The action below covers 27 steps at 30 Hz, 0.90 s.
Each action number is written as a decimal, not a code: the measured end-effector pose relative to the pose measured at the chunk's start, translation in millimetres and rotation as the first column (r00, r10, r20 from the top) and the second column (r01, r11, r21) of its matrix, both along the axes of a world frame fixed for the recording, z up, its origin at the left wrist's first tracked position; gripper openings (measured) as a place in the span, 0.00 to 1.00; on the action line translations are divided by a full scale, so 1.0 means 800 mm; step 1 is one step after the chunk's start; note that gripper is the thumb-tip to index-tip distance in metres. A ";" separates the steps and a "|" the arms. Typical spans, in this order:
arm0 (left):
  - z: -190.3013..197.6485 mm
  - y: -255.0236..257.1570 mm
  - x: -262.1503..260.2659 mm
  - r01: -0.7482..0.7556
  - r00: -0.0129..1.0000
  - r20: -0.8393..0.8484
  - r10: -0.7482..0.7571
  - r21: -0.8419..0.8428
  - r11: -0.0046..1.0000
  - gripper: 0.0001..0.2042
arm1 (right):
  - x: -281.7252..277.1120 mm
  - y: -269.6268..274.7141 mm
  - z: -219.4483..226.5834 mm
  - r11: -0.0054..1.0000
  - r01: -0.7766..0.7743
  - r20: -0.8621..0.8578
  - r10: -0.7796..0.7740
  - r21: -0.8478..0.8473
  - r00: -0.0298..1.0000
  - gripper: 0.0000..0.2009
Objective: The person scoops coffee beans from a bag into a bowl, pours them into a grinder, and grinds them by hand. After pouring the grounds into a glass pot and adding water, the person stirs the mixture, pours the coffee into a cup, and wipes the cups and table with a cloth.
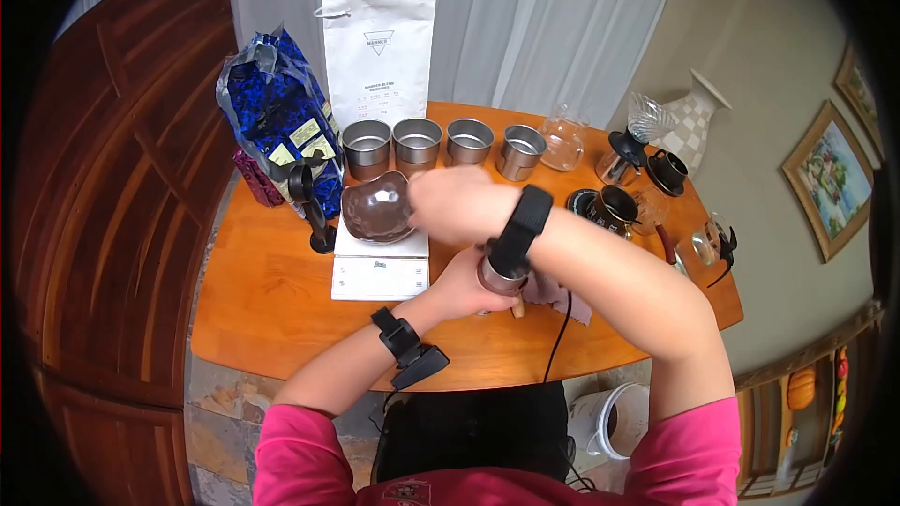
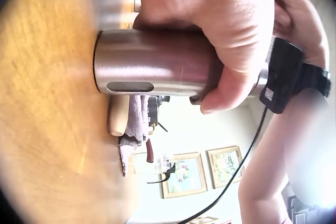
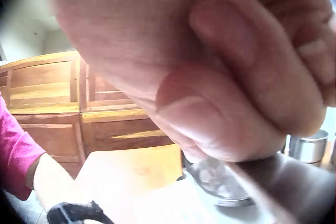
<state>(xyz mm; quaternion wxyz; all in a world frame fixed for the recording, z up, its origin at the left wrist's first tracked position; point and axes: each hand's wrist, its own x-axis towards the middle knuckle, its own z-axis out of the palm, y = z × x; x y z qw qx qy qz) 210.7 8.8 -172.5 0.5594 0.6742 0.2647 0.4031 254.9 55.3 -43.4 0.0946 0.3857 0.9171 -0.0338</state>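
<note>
My left hand (image 1: 466, 287) grips a metal cylinder, a hand coffee grinder (image 2: 152, 61), with thumb and fingers wrapped round its upper body. The grinder stands upright close over the table, and a slot shows low on its side. Over it, my right hand (image 1: 459, 201) has its fingers curled; in the right wrist view they close round the end of a blurred grey bar, the grinder's crank handle (image 3: 296, 182). The grinder's top is hidden behind the right wrist's strap. Left of the hands, a dark glossy bowl (image 1: 373, 211) sits on a white scale (image 1: 380, 279).
Several metal cups (image 1: 417, 141) line the back, before a white paper bag (image 1: 380, 56) and a blue bag (image 1: 272, 112). A cloth (image 1: 553, 292) and a wooden-handled tool (image 2: 119, 115) lie beside the grinder. Glassware (image 1: 562, 142) and a dripper (image 1: 626, 155) stand right.
</note>
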 end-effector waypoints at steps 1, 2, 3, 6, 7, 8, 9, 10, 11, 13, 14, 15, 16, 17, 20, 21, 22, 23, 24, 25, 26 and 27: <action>-0.006 0.001 0.004 0.000 0.996 0.090 0.003 -0.025 1.000 0.24 | 0.007 0.004 0.015 0.992 0.112 -0.008 -0.112 -0.052 0.994 0.17; -0.005 0.000 0.005 0.001 0.984 0.179 0.008 -0.050 0.999 0.27 | 0.018 0.010 0.019 0.990 0.124 -0.046 -0.127 -0.066 0.991 0.18; 0.000 0.002 -0.003 0.059 0.998 0.036 -0.053 -0.172 0.983 0.33 | 0.027 0.018 0.015 0.984 0.176 -0.064 -0.178 -0.040 0.982 0.19; -0.007 0.002 -0.003 0.023 0.995 0.093 -0.018 -0.058 0.998 0.33 | 0.065 0.040 0.009 0.955 0.294 -0.093 -0.297 -0.041 0.950 0.19; -0.004 0.003 -0.003 0.012 0.997 0.073 -0.010 -0.025 1.000 0.34 | 0.084 0.050 -0.003 0.937 0.348 -0.135 -0.342 0.023 0.930 0.19; -0.004 0.005 -0.003 0.026 0.998 0.056 -0.025 -0.015 1.000 0.34 | 0.096 0.045 -0.001 0.935 0.353 -0.212 -0.342 0.016 0.915 0.18; -0.004 0.006 -0.001 0.041 0.998 0.040 -0.041 -0.007 0.999 0.35 | 0.111 0.048 -0.007 0.935 0.354 -0.248 -0.337 0.029 0.908 0.18; -0.004 0.008 0.000 0.058 0.998 0.024 -0.058 0.001 0.998 0.35 | 0.124 0.051 -0.012 0.933 0.357 -0.284 -0.332 0.041 0.900 0.17; -0.004 0.009 0.000 0.077 0.996 0.037 -0.076 -0.028 0.997 0.35 | 0.136 0.049 -0.012 0.928 0.372 -0.308 -0.362 -0.028 0.880 0.16; -0.004 0.010 -0.002 0.110 0.993 0.062 -0.104 -0.086 0.990 0.36 | 0.153 0.047 -0.012 0.907 0.386 -0.350 -0.420 -0.166 0.837 0.13; -0.003 0.011 -0.003 0.119 0.992 0.062 -0.112 -0.116 0.986 0.36 | 0.159 0.049 -0.012 0.934 0.266 -0.435 -0.348 -0.238 0.831 0.12; -0.002 0.009 -0.002 0.129 0.991 0.062 -0.121 -0.149 0.980 0.36 | 0.165 0.049 -0.014 0.944 0.137 -0.521 -0.282 -0.299 0.806 0.10; -0.003 0.007 -0.003 0.140 0.990 0.059 -0.131 -0.183 0.973 0.36 | 0.170 0.050 -0.018 0.939 0.002 -0.607 -0.225 -0.345 0.762 0.09; -0.004 0.007 -0.003 0.144 0.989 0.050 -0.138 -0.151 0.978 0.36 | 0.175 0.052 -0.018 0.886 -0.113 -0.644 -0.234 -0.450 0.729 0.07; -0.002 0.006 -0.004 0.145 0.989 0.010 -0.145 -0.127 0.981 0.37 | 0.188 0.048 -0.012 0.790 -0.273 -0.681 -0.234 -0.549 0.694 0.11; 0.000 0.006 -0.003 0.143 0.989 -0.008 -0.147 -0.167 0.975 0.37 | 0.193 0.052 -0.015 0.764 -0.279 -0.666 -0.252 -0.582 0.702 0.15; 0.005 0.006 -0.003 0.141 0.989 -0.025 -0.149 -0.206 0.968 0.37 | 0.194 0.053 -0.017 0.757 -0.265 -0.657 -0.273 -0.597 0.702 0.16; 0.017 0.002 -0.005 0.154 0.983 -0.052 -0.175 -0.275 0.949 0.39 | 0.196 0.051 -0.019 0.750 -0.250 -0.647 -0.295 -0.613 0.703 0.16; 0.014 0.001 -0.004 0.135 0.989 -0.037 -0.144 -0.193 0.972 0.39 | 0.198 0.051 -0.022 0.742 -0.233 -0.637 -0.319 -0.628 0.702 0.17; 0.005 0.000 -0.002 0.114 0.993 -0.019 -0.116 -0.110 0.987 0.39 | 0.199 0.055 -0.027 0.758 -0.222 -0.632 -0.303 -0.614 0.713 0.17; -0.002 0.000 0.000 0.091 0.996 0.000 -0.091 -0.027 0.996 0.39 | 0.201 0.056 -0.030 0.767 -0.216 -0.639 -0.304 -0.604 0.706 0.17; -0.007 0.001 0.002 0.079 0.997 0.005 -0.079 0.022 0.997 0.40 | 0.202 0.056 -0.032 0.776 -0.209 -0.646 -0.306 -0.595 0.699 0.17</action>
